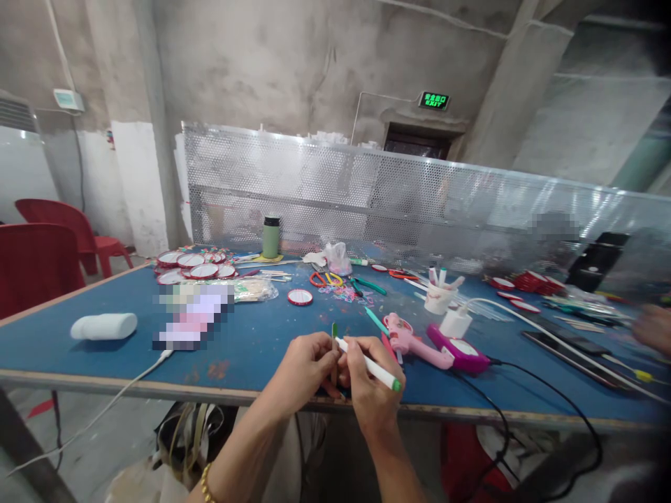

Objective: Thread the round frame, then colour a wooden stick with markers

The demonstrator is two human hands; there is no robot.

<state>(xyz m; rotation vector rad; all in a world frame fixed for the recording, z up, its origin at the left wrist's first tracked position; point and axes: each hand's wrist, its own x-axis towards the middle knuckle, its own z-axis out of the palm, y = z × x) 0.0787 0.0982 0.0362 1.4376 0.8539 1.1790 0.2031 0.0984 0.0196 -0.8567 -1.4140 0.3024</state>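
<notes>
Head view: both bare hands meet at the near edge of the blue worktop [251, 353], at six o'clock.
Left hand: the left hand [307, 365] pinches a slim stick [334, 328] between thumb and fingers; its green end stands up at twelve o'clock of the grip, while the lower part is mostly hidden.
Right hand: the right hand [373, 381] grasps a white marker pen [373, 368] in a writing grip, its nib end towards ten o'clock and its green end towards four.
Green end: the marker's nib end is close beside the stick; whether they touch is too small to tell.
Stroke: colouring seems the step in hand, so short, light passes along the stick, with the nib laid at a slant, should give an even coat.
Bracing: the two hands lie close together, and resting one against the other would likely steady the line.
Turning: rolling the stick between the left fingertips would bring its bare faces round; fingers are best held below the wet ink.
Clearance: a pink glue gun [416, 344] lies at two o'clock of the hands, so the right elbow and wrist do well to stay inward.
Red-rimmed disc [300, 297]: flat at eleven o'clock, well apart from the ink.
</notes>
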